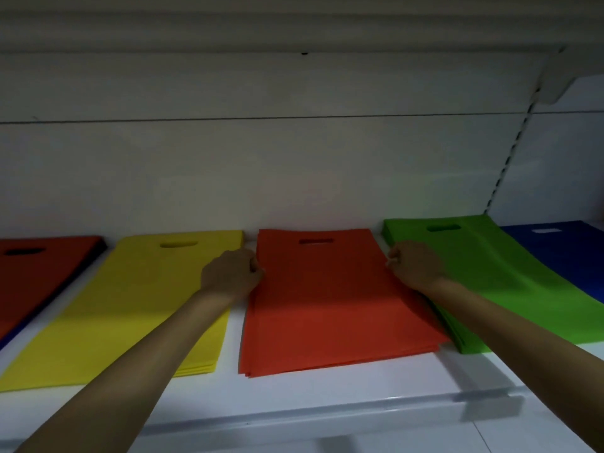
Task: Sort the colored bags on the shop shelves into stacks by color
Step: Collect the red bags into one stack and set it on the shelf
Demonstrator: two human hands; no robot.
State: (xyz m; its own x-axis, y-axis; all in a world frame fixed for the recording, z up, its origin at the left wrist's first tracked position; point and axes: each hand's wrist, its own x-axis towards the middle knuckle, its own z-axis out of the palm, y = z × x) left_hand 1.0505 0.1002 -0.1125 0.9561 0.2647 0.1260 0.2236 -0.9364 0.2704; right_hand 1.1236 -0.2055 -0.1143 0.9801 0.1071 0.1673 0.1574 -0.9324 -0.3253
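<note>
Head view: the orange-red stack of flat fabric bags lies on the white shop shelf, between the yellow bag stack and the green bag stack. The left grip and right grip clench its side edges. Uneven squeezing could buckle or fan the loose sheets. Its right edge lies against the green stack, so a lift may drag green bags along.
</note>
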